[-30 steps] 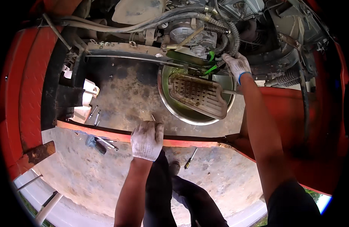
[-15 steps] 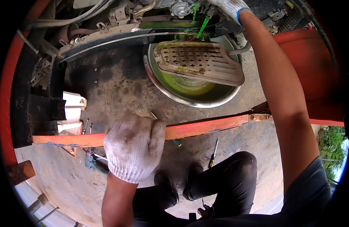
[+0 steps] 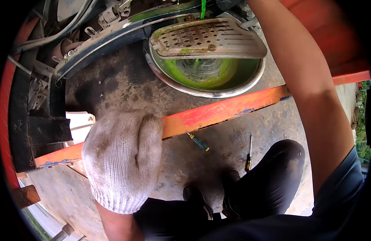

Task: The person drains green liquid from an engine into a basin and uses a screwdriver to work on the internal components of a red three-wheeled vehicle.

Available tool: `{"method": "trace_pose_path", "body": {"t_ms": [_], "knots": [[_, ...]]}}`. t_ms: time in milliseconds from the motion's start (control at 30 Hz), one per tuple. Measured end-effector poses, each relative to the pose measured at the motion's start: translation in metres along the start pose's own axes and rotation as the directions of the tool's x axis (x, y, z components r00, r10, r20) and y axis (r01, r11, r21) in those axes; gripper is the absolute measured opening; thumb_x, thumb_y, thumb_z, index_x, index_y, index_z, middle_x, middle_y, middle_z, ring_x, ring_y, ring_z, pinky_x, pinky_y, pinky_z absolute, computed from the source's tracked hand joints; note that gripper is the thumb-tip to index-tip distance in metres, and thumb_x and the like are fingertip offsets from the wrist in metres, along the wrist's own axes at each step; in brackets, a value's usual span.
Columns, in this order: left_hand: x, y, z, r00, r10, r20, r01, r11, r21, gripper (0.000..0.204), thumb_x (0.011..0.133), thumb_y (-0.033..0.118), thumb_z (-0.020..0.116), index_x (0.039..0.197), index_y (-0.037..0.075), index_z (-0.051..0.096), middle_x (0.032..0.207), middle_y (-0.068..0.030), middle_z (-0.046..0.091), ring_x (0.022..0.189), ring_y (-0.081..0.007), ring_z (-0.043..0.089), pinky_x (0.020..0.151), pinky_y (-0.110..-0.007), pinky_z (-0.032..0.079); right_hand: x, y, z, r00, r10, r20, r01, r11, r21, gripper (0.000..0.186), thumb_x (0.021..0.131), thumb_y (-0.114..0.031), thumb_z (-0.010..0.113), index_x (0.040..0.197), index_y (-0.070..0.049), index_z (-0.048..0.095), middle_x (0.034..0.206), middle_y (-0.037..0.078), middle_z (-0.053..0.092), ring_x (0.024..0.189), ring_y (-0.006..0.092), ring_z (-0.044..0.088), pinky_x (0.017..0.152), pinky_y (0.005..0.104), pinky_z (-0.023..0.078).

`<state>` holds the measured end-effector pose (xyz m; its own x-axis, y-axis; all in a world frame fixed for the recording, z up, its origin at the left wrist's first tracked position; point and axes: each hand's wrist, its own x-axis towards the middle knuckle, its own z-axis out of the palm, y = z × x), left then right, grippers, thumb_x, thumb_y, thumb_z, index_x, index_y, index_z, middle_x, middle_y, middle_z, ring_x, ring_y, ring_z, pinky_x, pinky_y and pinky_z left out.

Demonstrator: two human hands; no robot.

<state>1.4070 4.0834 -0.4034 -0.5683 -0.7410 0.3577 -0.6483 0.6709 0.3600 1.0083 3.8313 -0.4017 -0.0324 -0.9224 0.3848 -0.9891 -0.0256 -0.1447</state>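
While gripped by gloved left hand, orange bar slanting lower-left to upper-right

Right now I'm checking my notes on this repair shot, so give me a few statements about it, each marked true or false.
1. The left hand wears a knitted work glove and rests on the orange bar. True.
2. The metal basin is dry. False: bright green liquid lies in it.
3. A perforated metal footplate sits over the basin. True.
4. Both screwdrivers lie inside the basin. False: the green-handled screwdriver and the yellow-handled screwdriver lie on the concrete floor, nearer the person than the bar.
5. The right hand's grip shows clearly. False: the right forearm reaches up out of the picture, so the hand is unseen.
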Motion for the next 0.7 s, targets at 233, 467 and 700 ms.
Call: {"method": "trace_pose_path", "body": {"t_ms": [233, 467, 700], "knots": [[-0.060, 0.023, 0.022, 0.956, 0.290, 0.051, -0.271, 0.933, -0.237, 0.027, 0.071, 0.010, 0.079, 0.094, 0.006, 0.067, 0.093, -0.0115, 0.063, 0.088, -0.0269, 0.065, 0.076, -0.042, 0.056, 0.005, -0.005, -0.004, 0.996, -0.092, 0.004, 0.092, 0.990, -0.106, 0.049, 0.098, -0.050, 0.055, 0.109, -0.007, 0.077, 0.108, 0.021, 0.075, 0.106, 0.0374, 0.071, 0.091, 0.0449, 0.053], [0.001, -0.047, 0.210, 0.918, 0.333, 0.216, -0.323, 0.943, -0.084, 0.023, 0.085, 0.022, 0.070, 0.103, 0.008, 0.071, 0.107, -0.0115, 0.065, 0.104, -0.0304, 0.065, 0.079, -0.045, 0.057, 0.009, 0.006, -0.007, 0.999, 0.015, 0.030, -0.009, 0.984, -0.179, 0.053, 0.094, -0.051, 0.055, 0.110, -0.006, 0.077, 0.110, 0.024, 0.074, 0.106, 0.0408, 0.070, 0.093, 0.0463, 0.053], [0.128, -0.096, 0.330, 0.923, -0.186, 0.337, 0.103, 0.963, 0.249, 0.051, 0.100, 0.028, 0.054, 0.148, 0.010, 0.056, 0.163, -0.0167, 0.043, 0.150, -0.0357, 0.041, 0.121, -0.051, 0.035, 0.005, -0.026, -0.023, 0.993, 0.115, 0.033, -0.108, 0.979, -0.175, 0.057, 0.084, -0.051, 0.061, 0.111, -0.002, 0.076, 0.108, 0.024, 0.074, 0.101, 0.0395, 0.071, 0.090, 0.0428, 0.054]]}}
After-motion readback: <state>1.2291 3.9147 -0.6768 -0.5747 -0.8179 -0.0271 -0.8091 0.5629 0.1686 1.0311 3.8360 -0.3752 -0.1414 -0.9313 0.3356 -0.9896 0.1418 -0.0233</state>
